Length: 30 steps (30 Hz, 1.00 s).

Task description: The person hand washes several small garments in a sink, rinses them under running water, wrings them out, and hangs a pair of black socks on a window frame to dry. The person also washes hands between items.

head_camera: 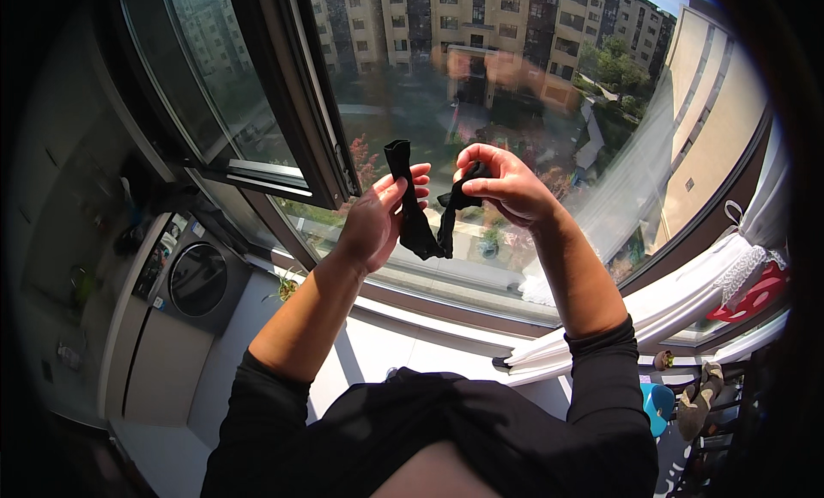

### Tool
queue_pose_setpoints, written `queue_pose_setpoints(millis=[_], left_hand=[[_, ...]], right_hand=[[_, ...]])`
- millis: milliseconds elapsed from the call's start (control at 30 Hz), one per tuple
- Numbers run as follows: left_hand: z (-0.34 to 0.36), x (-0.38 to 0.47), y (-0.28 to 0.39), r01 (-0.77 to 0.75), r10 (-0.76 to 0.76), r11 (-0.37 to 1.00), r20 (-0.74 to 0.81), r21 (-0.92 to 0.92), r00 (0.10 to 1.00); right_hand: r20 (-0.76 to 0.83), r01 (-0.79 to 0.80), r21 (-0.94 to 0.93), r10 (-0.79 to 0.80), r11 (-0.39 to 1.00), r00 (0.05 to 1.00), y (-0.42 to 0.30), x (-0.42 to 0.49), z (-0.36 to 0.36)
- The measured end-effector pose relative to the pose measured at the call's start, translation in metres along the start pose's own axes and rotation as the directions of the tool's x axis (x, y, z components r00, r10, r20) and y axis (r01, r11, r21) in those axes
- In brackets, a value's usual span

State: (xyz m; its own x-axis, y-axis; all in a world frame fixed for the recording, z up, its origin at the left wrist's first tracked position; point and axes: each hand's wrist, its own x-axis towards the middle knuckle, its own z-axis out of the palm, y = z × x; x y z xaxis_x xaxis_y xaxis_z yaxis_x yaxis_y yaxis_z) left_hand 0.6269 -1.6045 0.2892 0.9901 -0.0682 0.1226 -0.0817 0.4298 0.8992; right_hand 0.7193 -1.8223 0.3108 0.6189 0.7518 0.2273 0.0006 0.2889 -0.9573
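Note:
In front of the window glass, my left hand (380,221) pinches a long black sock (417,224) between thumb and fingers. Its cuff stands up above my thumb, and its lower part hangs down and bends to the right. My right hand (508,186) grips a bunched black sock end (456,205) with thumb and forefinger, slightly higher than the left. The dark fabric meets at the bottom between both hands. Whether this is one sock or two I cannot tell.
An open window sash (283,99) juts in at the upper left. A front-loading washing machine (198,279) stands at the left, near a potted plant (287,288). A tied white curtain (669,308) hangs at the right, above a blue container (656,408) and a black rack (721,411).

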Motion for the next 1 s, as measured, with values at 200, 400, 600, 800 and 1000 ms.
queue_pose_setpoints(millis=[200,400,600,800,1000], left_hand=[[-0.017,0.025,0.022,-0.198,0.205,0.921,0.014,0.336,0.979],[-0.021,0.04,0.031,-0.073,-0.003,0.955,0.254,0.288,0.967],[-0.019,0.045,0.039,0.03,-0.061,0.977,0.142,0.211,0.988],[-0.023,0.06,0.065,-0.081,0.059,0.947,0.08,0.311,0.995],[0.01,0.077,0.102,-0.461,0.225,0.772,0.49,0.438,0.842]], right_hand=[[0.024,0.184,-0.36,-0.189,0.914,0.982,-0.011,0.026,0.01],[0.063,0.193,-0.463,-0.185,0.865,0.981,-0.026,0.052,0.03],[-0.047,0.111,-0.5,-0.155,0.859,0.987,-0.049,0.061,0.015],[-0.376,0.395,-0.631,-0.708,0.668,0.598,-0.005,0.052,0.027],[-0.262,0.208,-0.924,-0.927,0.321,0.27,0.072,0.072,0.073]])
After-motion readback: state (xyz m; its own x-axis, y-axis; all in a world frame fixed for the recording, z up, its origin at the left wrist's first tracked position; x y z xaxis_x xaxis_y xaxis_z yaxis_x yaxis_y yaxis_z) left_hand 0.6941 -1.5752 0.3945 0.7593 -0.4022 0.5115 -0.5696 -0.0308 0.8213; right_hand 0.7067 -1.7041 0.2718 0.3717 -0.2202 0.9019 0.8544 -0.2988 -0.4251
